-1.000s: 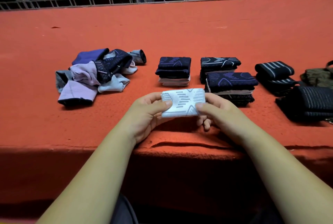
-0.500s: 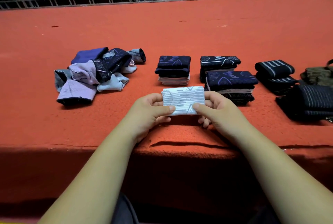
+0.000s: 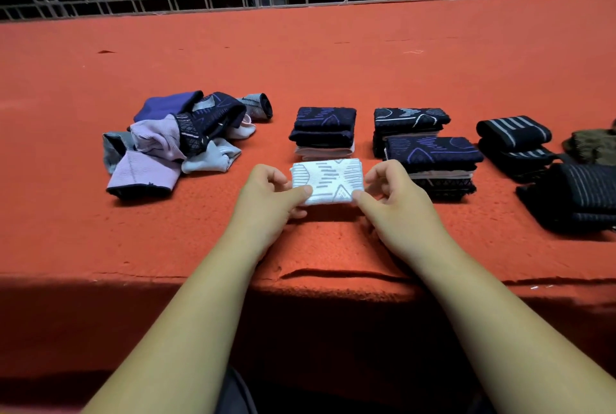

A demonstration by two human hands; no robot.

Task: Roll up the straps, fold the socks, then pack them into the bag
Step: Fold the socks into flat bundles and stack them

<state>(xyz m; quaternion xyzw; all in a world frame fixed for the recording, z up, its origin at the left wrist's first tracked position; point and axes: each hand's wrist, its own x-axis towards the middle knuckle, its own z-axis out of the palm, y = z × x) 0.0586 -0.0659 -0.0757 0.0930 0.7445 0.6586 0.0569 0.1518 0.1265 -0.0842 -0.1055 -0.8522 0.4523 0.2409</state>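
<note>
Now white sock (image 3: 327, 181) between both hands.

Red carpet surface (image 3: 333, 73); loose socks (image 3: 176, 147); folded sock stacks (image 3: 376, 143); rolled straps (image 3: 520, 147).

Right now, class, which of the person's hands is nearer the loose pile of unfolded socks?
Left. The left hand sits just right of the unfolded sock pile; the right hand is farther right, across the white folded sock.
</note>
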